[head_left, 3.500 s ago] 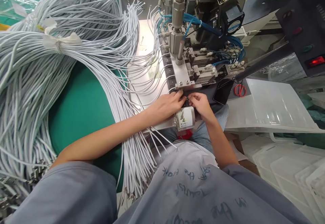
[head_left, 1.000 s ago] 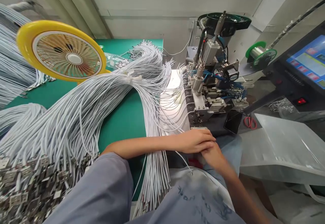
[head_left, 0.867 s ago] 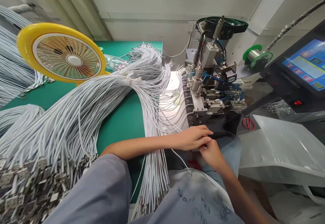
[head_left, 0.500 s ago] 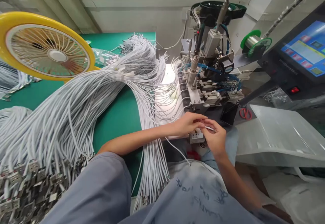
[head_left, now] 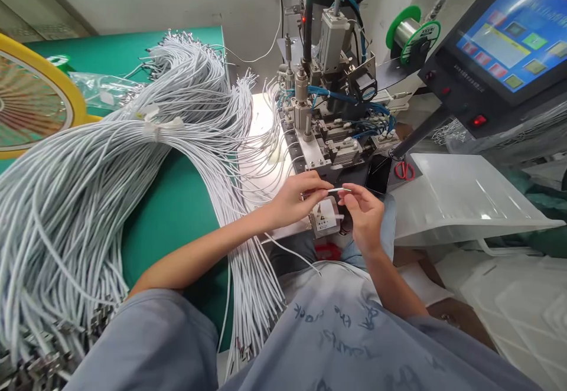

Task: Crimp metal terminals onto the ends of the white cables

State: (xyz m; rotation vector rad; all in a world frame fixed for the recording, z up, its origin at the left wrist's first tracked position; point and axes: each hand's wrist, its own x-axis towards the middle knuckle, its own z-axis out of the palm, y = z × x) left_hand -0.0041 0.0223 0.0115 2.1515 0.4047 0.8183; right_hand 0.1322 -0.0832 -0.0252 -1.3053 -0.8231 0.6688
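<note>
Between my fingertips, in front of the machine, a thin white cable is stretched level. My left hand pinches it from the left. On the other side my right hand pinches its end, where a small greenish tip shows past the fingers. Under my left forearm hangs a bundle of white cables, its stripped ends pointing down toward my lap. One loose cable curves across my lap. Just beyond my hands stands a bench machine with metal cylinders and blue tubes; several cables lead into its left side.
A yellow fan stands at the left beside a large tied cable bundle on the green table. To the right are a touchscreen, a wire spool, red scissors, a dark phone and a translucent plastic tray.
My hands have moved slightly apart, so the cable now shows between them. The view has turned to the right, and the fan is partly cut off.
</note>
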